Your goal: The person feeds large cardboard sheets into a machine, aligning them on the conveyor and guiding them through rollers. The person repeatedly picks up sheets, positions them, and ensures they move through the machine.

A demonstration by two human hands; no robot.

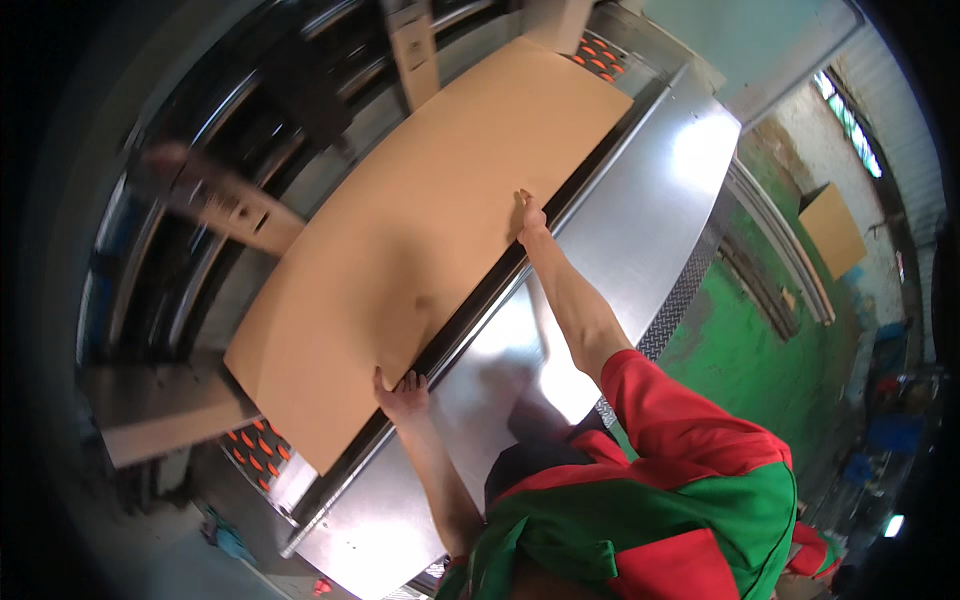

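Note:
A large flat brown cardboard sheet [450, 190] lies slantwise before me, from lower left to upper right. My left hand [403, 397] touches its near edge toward the left end, with the fingers spread. Farther right along that same edge is my right hand [531, 217], its fingers extended against the sheet; some of them are hidden by the hand itself. Both arms reach over a shiny metal table [640, 200], with a dark gap between this table and the sheet.
Machine rails and bars [225, 110] lie beyond the sheet, with upright brown board pieces [415, 55] at its far edge. Orange-and-black roller patches [258, 452] show at the ends. Right of the table are a green floor [690, 340], long bars [785, 240] and a leaning board [832, 232].

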